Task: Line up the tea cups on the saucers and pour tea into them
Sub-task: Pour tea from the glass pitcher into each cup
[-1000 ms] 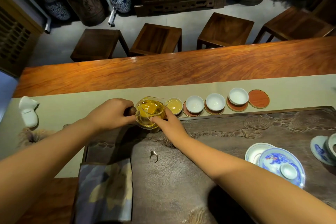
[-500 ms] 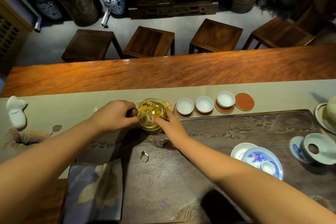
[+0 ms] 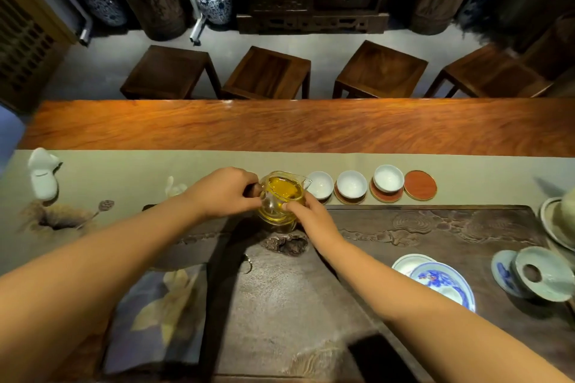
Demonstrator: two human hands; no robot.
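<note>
Two hands on glass pitcher (image 3: 281,196) of tea: left hand (image 3: 225,191) closed around handle, right hand (image 3: 311,217) fingertips pinching body. Spout at first of three white cups (image 3: 351,184) on saucers (image 3: 385,193); one bare saucer (image 3: 420,185) rightmost.

We note the pitcher (image 3: 281,200) is clear glass, glossy, with amber liquid showing through. The tea cups (image 3: 351,184) look like glazed white porcelain, smooth and shiny. The bare saucer (image 3: 420,185) appears matt, reddish with a pale rim; we cannot tell its material. The tea tray (image 3: 435,230) is dark carved wood, rough and dull. The table (image 3: 280,127) is polished reddish wood with visible grain. The runner (image 3: 130,171) is matt beige cloth.
</note>
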